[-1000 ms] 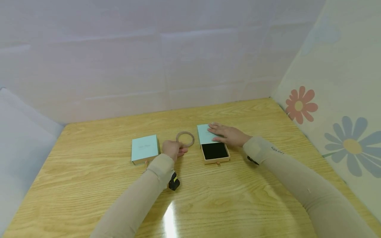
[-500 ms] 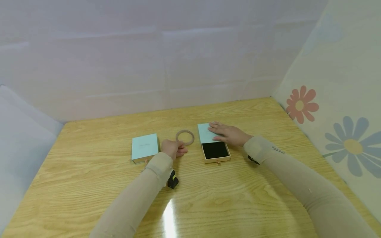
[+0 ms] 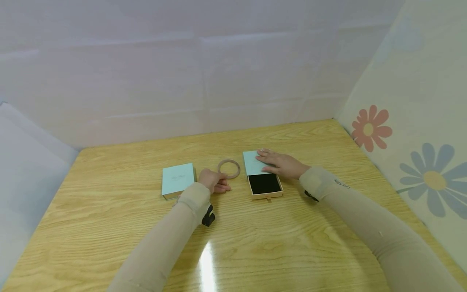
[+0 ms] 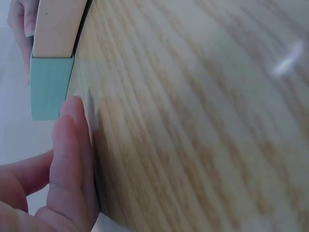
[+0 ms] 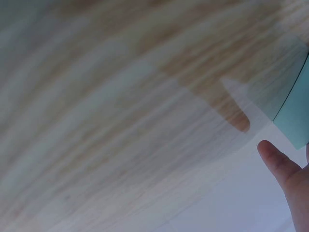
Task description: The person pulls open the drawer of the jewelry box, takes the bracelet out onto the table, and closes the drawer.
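The wood-grain table [image 3: 277,239], bearing 2 boxes [image 3: 178,179], meets a flower-printed wall [image 3: 419,109].

At right, a teal box [image 5: 296,120] shows just above the grip [image 5: 292,181].

Behind the fingers [image 4: 67,157], pale beige fabric cuffs [image 3: 314,180] are showing, small black blocky cameras [image 3: 208,217] are sitting beside them, and long beige sleeves [image 3: 155,245] are extending farther back, dark lettering [image 3: 342,183] marking the right one.
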{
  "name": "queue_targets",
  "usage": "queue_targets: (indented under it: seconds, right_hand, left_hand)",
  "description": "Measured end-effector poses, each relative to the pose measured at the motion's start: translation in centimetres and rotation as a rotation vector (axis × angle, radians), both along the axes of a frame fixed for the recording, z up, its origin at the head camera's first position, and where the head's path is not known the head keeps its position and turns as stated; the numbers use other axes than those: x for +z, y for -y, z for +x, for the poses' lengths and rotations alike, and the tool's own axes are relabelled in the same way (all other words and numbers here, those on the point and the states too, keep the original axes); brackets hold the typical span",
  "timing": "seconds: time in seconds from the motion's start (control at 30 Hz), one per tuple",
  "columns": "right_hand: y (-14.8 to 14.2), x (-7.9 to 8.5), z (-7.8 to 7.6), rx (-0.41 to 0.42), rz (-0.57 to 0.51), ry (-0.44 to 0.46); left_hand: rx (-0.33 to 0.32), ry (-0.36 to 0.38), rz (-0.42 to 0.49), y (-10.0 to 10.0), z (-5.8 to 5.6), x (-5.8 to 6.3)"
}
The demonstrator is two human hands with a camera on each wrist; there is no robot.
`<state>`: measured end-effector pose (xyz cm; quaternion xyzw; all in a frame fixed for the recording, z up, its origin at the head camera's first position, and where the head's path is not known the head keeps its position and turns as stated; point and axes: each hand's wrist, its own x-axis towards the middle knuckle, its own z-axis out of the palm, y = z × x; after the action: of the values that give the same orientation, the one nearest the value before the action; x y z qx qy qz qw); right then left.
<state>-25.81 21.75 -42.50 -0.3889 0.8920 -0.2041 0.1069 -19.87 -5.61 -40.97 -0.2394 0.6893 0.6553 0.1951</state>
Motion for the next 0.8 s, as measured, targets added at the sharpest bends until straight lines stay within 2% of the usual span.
queue_targets:
  seconds: [0.17, 0.43, 0.8]
  right_hand:
    - [0.01, 0.03, -0.04, 0.001, -0.003, 0.0]
    - [0.06, 0.06, 0.09, -0.004, -0.003, 0.004]
    - [0.1, 0.26, 0.21, -0.003, -0.004, 0.003]
  left_hand:
    - [-0.031, 0.031, -0.011, 0.24, -0.5, -0.18]
    - [-0.075, 0.036, -0.036, 0.41, -0.41, 0.08]
    - [-0.078, 0.035, -0.036, 0.53, -0.38, 0.03]
